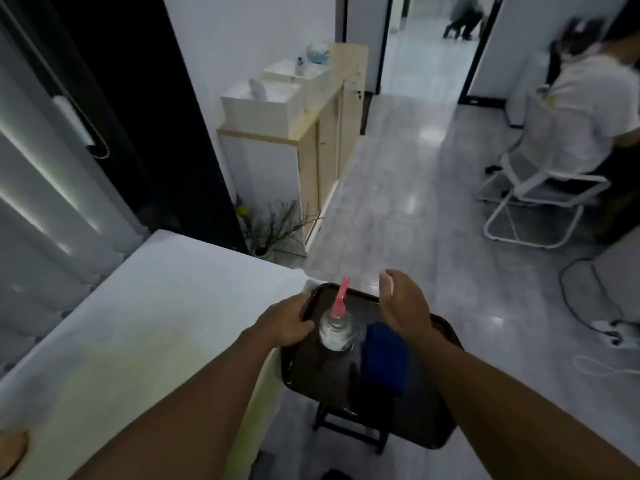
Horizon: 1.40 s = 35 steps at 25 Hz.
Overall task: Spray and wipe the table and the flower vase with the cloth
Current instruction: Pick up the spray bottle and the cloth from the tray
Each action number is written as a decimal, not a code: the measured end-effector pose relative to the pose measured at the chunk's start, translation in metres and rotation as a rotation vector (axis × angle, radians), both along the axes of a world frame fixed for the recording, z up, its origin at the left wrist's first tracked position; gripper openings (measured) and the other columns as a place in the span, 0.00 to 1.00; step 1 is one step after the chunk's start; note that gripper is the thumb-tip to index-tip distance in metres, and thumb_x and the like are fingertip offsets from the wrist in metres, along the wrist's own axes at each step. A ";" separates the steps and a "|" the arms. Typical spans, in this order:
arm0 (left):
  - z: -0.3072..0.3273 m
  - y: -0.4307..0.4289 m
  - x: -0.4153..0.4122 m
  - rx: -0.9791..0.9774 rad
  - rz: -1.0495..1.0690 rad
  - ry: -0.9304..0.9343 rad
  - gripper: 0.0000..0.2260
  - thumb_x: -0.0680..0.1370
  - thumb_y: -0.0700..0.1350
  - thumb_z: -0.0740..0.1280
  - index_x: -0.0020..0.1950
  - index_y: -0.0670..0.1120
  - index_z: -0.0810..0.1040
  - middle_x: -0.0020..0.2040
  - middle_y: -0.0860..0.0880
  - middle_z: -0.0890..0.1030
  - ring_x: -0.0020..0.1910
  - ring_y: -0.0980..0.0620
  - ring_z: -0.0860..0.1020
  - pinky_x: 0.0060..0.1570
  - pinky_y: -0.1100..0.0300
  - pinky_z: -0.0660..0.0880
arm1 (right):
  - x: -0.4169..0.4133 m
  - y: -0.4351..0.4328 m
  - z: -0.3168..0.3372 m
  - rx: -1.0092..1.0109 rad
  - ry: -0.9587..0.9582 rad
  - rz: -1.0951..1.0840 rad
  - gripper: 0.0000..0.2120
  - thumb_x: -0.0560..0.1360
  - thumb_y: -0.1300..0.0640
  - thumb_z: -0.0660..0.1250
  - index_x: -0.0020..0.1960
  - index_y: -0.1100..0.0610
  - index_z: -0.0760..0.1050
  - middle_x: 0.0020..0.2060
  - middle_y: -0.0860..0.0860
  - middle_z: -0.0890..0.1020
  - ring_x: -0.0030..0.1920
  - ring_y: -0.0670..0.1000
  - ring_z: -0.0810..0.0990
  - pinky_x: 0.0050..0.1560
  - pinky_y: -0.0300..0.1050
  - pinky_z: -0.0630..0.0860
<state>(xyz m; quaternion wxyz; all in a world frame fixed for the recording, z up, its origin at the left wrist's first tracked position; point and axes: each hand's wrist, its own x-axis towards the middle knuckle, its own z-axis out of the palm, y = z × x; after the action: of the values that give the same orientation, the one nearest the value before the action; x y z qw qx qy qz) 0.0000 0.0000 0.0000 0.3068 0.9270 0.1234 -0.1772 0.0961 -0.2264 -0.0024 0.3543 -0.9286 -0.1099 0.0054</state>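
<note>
A dark tray (429, 420) rests on a black stool beside a white-covered table (145, 306). On the tray stands a clear spray bottle (335, 329) with a pink nozzle, and to its right lies a folded blue cloth (384, 358). My left hand (287, 323) grips the tray's left rim next to the bottle. Over the tray's far right part hovers my right hand (403, 303), fingers apart and holding nothing, just above the cloth. A vase with dry twigs (273, 230) stands on the floor beyond the table's far corner.
A wooden cabinet (322, 150) with white boxes on top lines the left wall. A person sits on a white chair (540, 199) at the right. Cables and a power strip (609, 330) lie on the grey floor at the right.
</note>
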 end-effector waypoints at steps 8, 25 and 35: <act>-0.072 -0.046 0.032 -0.337 0.124 -0.105 0.23 0.76 0.46 0.74 0.69 0.57 0.72 0.61 0.57 0.80 0.59 0.58 0.79 0.58 0.65 0.72 | -0.016 -0.046 -0.118 -0.337 0.349 0.003 0.17 0.77 0.47 0.64 0.62 0.55 0.75 0.57 0.54 0.78 0.55 0.53 0.78 0.56 0.49 0.78; -0.086 -0.052 0.040 -0.354 0.348 -0.241 0.16 0.81 0.45 0.68 0.68 0.53 0.76 0.53 0.52 0.83 0.55 0.53 0.81 0.57 0.58 0.77 | 0.000 -0.017 -0.162 -0.351 0.434 0.020 0.11 0.77 0.63 0.64 0.59 0.63 0.71 0.57 0.61 0.77 0.53 0.60 0.80 0.47 0.48 0.75; 0.039 0.003 0.003 -0.258 0.491 -0.473 0.07 0.83 0.52 0.63 0.61 0.56 0.71 0.55 0.52 0.82 0.52 0.54 0.80 0.49 0.64 0.72 | 0.056 0.093 0.011 0.045 0.028 0.289 0.08 0.72 0.61 0.69 0.51 0.59 0.77 0.43 0.53 0.77 0.39 0.53 0.75 0.37 0.43 0.67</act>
<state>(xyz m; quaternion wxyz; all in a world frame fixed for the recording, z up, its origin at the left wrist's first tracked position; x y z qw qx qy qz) 0.0028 0.0029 0.0390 0.4748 0.8386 0.2444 0.1071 0.1525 -0.1333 0.0088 0.3721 -0.8947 -0.2379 0.0668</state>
